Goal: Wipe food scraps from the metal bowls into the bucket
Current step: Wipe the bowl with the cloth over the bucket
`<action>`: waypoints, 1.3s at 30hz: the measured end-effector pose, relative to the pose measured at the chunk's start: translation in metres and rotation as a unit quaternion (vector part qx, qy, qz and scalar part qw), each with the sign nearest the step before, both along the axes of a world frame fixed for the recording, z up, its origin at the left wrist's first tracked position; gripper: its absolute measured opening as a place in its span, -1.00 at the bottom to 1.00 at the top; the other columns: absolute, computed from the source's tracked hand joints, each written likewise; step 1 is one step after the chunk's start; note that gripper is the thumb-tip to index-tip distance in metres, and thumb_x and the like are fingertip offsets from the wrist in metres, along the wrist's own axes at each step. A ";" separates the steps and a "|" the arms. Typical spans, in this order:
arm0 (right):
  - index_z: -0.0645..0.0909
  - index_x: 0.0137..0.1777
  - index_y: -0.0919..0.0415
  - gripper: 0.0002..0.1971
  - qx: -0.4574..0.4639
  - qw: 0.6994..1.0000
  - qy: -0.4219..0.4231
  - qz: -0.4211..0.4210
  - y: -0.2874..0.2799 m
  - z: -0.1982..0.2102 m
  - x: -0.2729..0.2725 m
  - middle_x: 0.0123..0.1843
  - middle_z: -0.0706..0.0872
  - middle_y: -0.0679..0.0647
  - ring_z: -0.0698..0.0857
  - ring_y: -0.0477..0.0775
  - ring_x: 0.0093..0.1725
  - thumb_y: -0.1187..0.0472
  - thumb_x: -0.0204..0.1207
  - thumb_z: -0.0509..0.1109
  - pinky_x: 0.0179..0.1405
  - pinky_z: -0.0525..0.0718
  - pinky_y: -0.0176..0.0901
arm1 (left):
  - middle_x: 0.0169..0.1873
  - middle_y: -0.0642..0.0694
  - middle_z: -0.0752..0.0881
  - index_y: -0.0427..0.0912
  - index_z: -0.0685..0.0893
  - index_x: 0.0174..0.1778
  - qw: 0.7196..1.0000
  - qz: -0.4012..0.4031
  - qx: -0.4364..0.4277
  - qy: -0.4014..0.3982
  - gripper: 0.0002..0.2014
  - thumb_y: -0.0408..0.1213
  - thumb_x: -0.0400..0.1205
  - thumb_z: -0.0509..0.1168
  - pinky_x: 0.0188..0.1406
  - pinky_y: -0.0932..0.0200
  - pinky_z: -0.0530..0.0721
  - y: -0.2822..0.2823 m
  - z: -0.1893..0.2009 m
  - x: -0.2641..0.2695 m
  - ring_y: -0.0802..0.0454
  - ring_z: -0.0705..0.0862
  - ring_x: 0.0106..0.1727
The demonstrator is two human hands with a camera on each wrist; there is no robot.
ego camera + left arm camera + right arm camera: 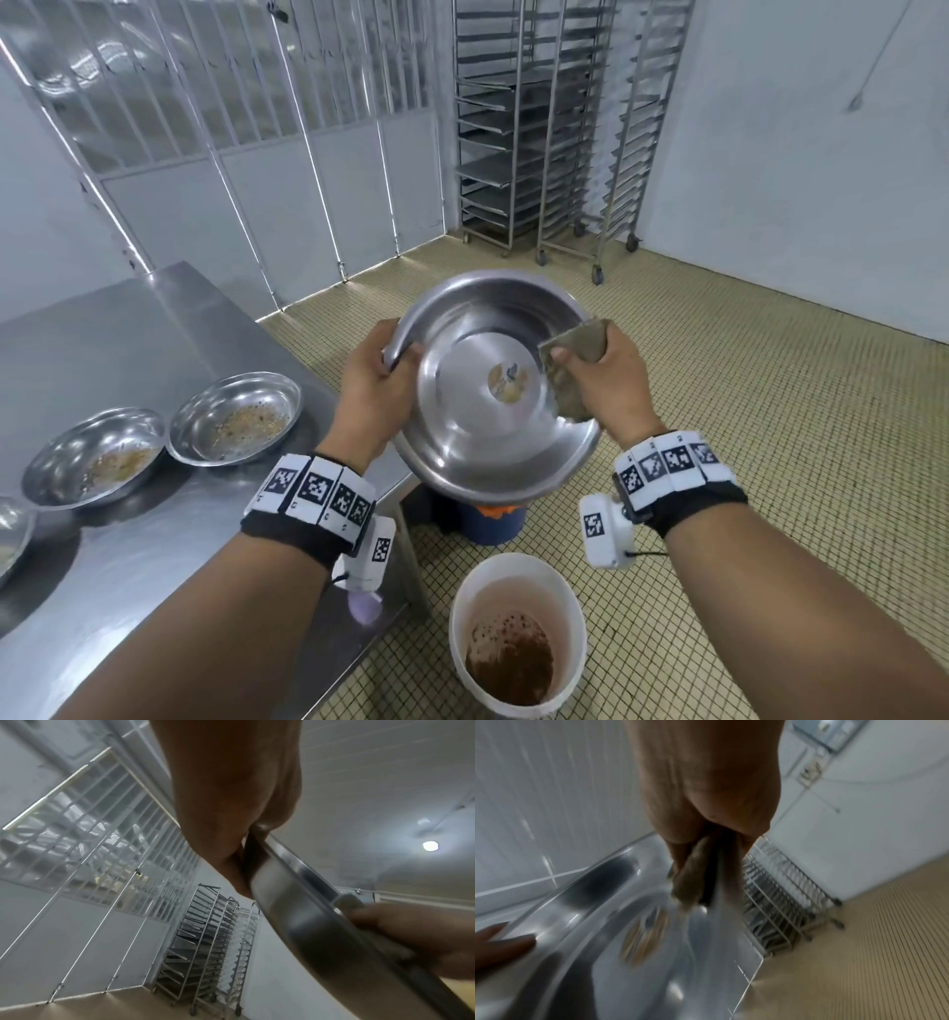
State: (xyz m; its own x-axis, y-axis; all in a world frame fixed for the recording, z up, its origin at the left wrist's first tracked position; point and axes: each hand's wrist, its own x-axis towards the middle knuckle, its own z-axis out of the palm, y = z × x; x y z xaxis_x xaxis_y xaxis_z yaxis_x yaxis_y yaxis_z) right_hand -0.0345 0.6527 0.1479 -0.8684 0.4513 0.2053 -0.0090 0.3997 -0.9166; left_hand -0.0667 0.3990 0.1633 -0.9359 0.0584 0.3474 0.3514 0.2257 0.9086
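Bowl (pixel 477 390) above white bucket (pixel 464 606)

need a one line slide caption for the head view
Left hand tilts a metal bowl while the right hand wipes it with a sponge above the white bucket.

Evenly, coolly lit from a ceiling lamp (pixel 430 845). Soft glare on the steel bowl (pixel 493 380). Heavy motion blur at the right wrist; wide-angle bending toward edges.
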 end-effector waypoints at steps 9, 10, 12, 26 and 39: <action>0.56 0.27 0.01 -0.62 -0.021 1.000 -0.018 -0.014 -0.007 -0.014 0.008 0.11 0.69 -0.19 0.69 -0.10 0.12 0.08 0.53 0.60 0.04 0.65 -0.24 | -0.28 0.07 0.70 0.05 0.72 0.01 0.993 0.068 0.094 0.000 -0.84 -0.33 0.74 0.31 -0.24 0.13 0.63 0.005 0.005 0.001 0.13 0.64 -0.27; 0.56 0.28 0.01 -0.61 -0.017 0.999 -0.025 -0.014 -0.006 -0.016 0.008 0.11 0.69 -0.18 0.70 -0.07 0.13 0.09 0.52 0.60 -0.01 0.62 -0.29 | -0.27 0.08 0.71 0.09 0.70 0.01 0.995 0.063 0.080 0.000 -0.82 -0.33 0.75 0.30 -0.27 0.17 0.63 0.006 0.004 0.003 0.14 0.65 -0.28; 0.58 0.21 0.01 -0.64 0.006 1.000 -0.026 -0.013 0.003 -0.006 0.005 0.06 0.70 -0.19 0.70 -0.10 0.07 0.07 0.50 0.63 -0.15 0.53 -0.38 | -0.22 0.01 0.74 0.15 0.68 0.00 0.999 0.022 0.027 -0.005 -0.78 -0.33 0.77 0.30 -0.32 0.21 0.67 0.007 0.002 0.010 0.11 0.72 -0.26; 0.59 0.17 -0.02 -0.70 -0.020 0.999 -0.017 -0.027 0.004 -0.019 0.001 0.08 0.73 -0.14 0.74 -0.05 0.11 0.16 0.53 0.61 0.20 0.76 0.00 | -0.13 -0.06 0.67 -0.09 0.61 0.14 0.996 0.069 0.057 -0.023 -0.91 -0.33 0.76 0.26 -0.16 -0.04 0.64 0.013 -0.017 0.010 -0.02 0.64 -0.15; 0.61 0.03 -0.06 -0.82 0.130 0.990 0.027 0.056 0.006 0.010 0.006 -0.09 0.72 -0.26 0.67 -0.31 -0.06 0.07 0.56 0.58 -0.17 0.51 -0.53 | -0.21 0.04 0.81 0.08 0.74 0.12 0.997 -0.055 -0.048 -0.019 -0.83 -0.31 0.76 0.34 -0.31 0.30 0.64 -0.005 0.003 -0.006 0.13 0.77 -0.25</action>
